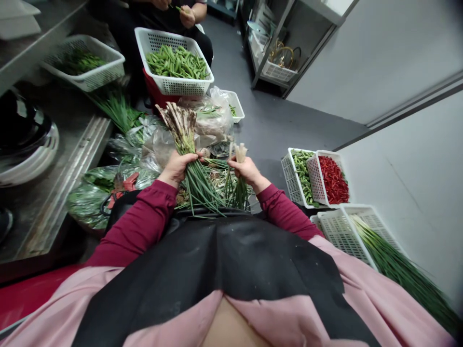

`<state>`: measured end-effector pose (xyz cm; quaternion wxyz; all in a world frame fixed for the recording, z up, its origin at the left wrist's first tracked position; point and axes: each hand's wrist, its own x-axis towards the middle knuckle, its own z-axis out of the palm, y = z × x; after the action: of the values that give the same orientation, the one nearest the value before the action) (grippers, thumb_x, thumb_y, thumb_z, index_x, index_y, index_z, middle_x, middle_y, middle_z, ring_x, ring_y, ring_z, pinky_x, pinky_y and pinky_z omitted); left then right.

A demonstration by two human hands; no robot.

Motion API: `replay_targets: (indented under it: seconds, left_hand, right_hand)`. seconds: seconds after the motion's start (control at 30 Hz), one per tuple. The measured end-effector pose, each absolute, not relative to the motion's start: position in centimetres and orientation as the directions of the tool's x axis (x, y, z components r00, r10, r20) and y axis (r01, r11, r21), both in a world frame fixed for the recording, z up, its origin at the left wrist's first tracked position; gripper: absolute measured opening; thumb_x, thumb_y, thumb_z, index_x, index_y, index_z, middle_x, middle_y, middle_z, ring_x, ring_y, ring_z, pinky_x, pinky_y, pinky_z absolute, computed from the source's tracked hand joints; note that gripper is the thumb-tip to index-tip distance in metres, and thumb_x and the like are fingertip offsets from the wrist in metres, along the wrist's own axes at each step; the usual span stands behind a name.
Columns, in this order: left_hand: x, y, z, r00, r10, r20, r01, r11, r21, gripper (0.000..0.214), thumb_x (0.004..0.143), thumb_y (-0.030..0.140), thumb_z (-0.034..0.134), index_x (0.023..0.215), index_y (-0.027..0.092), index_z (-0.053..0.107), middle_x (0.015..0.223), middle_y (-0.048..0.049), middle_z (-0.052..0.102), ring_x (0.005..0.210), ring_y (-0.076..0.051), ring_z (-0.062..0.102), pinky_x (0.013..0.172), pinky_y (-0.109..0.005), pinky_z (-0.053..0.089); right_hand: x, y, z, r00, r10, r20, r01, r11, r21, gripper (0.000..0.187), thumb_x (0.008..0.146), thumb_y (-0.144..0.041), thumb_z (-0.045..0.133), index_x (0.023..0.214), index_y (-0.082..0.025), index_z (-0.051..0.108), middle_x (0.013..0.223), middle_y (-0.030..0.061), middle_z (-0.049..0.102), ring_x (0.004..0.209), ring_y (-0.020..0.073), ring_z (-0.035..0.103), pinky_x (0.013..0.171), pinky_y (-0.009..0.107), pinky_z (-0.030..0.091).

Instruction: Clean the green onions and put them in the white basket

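Note:
My left hand (178, 166) is closed round a thick bunch of green onions (186, 137), their brown, soil-stained root ends pointing up and away from me. The long green leaves hang down over my lap. To the right, my right hand (248, 169) grips a smaller bunch of spring onions (240, 152) with pale, clean white ends upward and green leaves hanging below. One thin stalk stands apart near its fingertips. The two bunches are apart. Beneath and between them lies a heap of peeled scraps and leaves (220, 180) on the floor.
Baskets of green beans (177, 62), red chillies (333, 178) and green peppers (304, 176) stand around. A basket (343, 236) holds long spring onions at right. Plastic bags (213, 115) lie ahead. A metal shelf (72, 178) borders the left. Another person's hand (187, 17) is at the top.

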<state>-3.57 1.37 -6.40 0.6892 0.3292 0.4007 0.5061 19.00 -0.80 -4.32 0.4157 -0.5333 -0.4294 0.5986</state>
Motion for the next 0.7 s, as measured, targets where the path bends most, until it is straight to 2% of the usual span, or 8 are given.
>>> replay_targets:
  seconds: [0.1,0.2,0.37,0.5,0.6,0.7]
  left_hand:
    - [-2.8,0.7,-6.4,0.201,0.96,-0.197,-0.357,0.259,0.897,0.027,0.054,0.023,0.078,0.072,0.011,0.063,0.06,-0.0014,0.062,0.054,-0.014,0.059,0.056,-0.029,0.053]
    - [-1.4,-0.2,-6.7,0.305,0.932,-0.196,-0.305,0.291,0.907,0.03,0.055,0.027,0.082,0.074,0.012,0.063,0.057,-0.0003,0.061,0.05,-0.013,0.055,0.054,-0.029,0.05]
    - [0.0,-1.1,-7.0,0.444,0.882,-0.157,-0.324,0.321,0.89,0.037,0.056,0.029,0.083,0.084,0.01,0.068,0.075,-0.0062,0.07,0.066,-0.017,0.063,0.068,-0.032,0.052]
    - [0.2,-1.3,-6.9,0.439,0.89,-0.123,-0.325,0.286,0.902,0.05,0.051,0.028,0.086,0.095,0.009,0.07,0.087,-0.0092,0.073,0.078,-0.021,0.066,0.079,-0.036,0.051]
    - [0.1,-1.3,-6.8,0.413,0.902,-0.123,-0.313,0.268,0.911,0.057,0.051,0.028,0.086,0.102,0.009,0.07,0.091,-0.0097,0.073,0.081,-0.022,0.066,0.08,-0.036,0.05]
    - [-0.1,-1.1,-7.0,0.41,0.905,-0.114,-0.326,0.262,0.908,0.056,0.052,0.027,0.085,0.103,0.009,0.071,0.092,-0.0095,0.074,0.082,-0.022,0.066,0.08,-0.035,0.05]
  right_hand:
    - [20.9,-0.3,-2.4,-0.121,0.95,-0.289,-0.138,-0.305,-0.942,0.038,0.063,-0.038,0.083,0.082,-0.016,0.058,0.052,-0.0095,0.045,0.036,0.0025,0.03,0.036,0.02,0.025]
    - [20.8,-0.2,-1.3,-0.193,0.94,-0.282,-0.207,-0.32,-0.925,0.041,0.063,-0.039,0.083,0.084,-0.015,0.056,0.055,-0.0099,0.047,0.035,0.0007,0.028,0.035,0.019,0.025]
    - [18.3,-0.3,-1.5,-0.116,0.952,-0.282,-0.252,-0.303,-0.919,0.041,0.066,-0.039,0.082,0.078,-0.018,0.049,0.052,-0.0112,0.045,0.033,0.0007,0.028,0.035,0.018,0.026]
    - [16.9,-0.2,-2.0,-0.027,0.967,-0.252,-0.279,-0.249,-0.927,0.047,0.063,-0.041,0.083,0.079,-0.021,0.043,0.052,-0.012,0.044,0.034,0.0016,0.03,0.035,0.019,0.027]
    - [16.6,-0.3,-2.4,-0.019,0.975,-0.223,-0.229,-0.222,-0.948,0.048,0.061,-0.045,0.083,0.08,-0.021,0.046,0.051,-0.0117,0.044,0.034,0.0025,0.031,0.035,0.02,0.028]
    - [16.7,-0.9,-3.0,-0.059,0.974,-0.221,-0.046,-0.224,-0.974,0.044,0.059,-0.046,0.083,0.078,-0.018,0.054,0.047,-0.0101,0.044,0.034,0.0045,0.034,0.035,0.021,0.028]
